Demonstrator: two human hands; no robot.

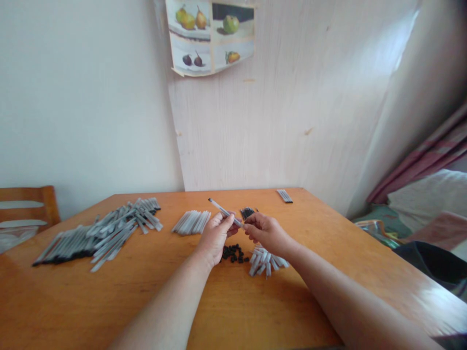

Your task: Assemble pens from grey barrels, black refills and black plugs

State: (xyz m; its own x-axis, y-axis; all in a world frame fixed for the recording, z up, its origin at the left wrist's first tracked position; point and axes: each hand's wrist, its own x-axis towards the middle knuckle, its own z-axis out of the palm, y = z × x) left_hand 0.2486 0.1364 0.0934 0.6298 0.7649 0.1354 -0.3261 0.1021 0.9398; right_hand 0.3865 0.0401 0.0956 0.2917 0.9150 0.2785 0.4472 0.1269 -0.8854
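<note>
Forearms [164, 301] rise from the bottom edge over an orange table [248, 316]; a big pen pile [113, 228] lies at left. Mid-frame, the left hand [215, 236] and right hand [269, 234] both pinch one slim pen [218, 206], small black caps [234, 253] scattered just below.

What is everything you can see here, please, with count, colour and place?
Pen: one, clear with dark end, between the hands
Tube heap: many, clear with black ends, table left
Tube row: many, whitish, left of centre
Dark slim pieces: several, black, behind right hand
Small parts: many, black, below the hands
Short tubes: many, clear, below right hand
Flat row: several, pale with black ends, back right
Table: one, orange-brown, centre
Chair: one, brown, far left
Fruit sheet: one, multicoloured, wall
Curtain: one, pink-red, right
Left hand, right hand: two, bare, centre
</note>
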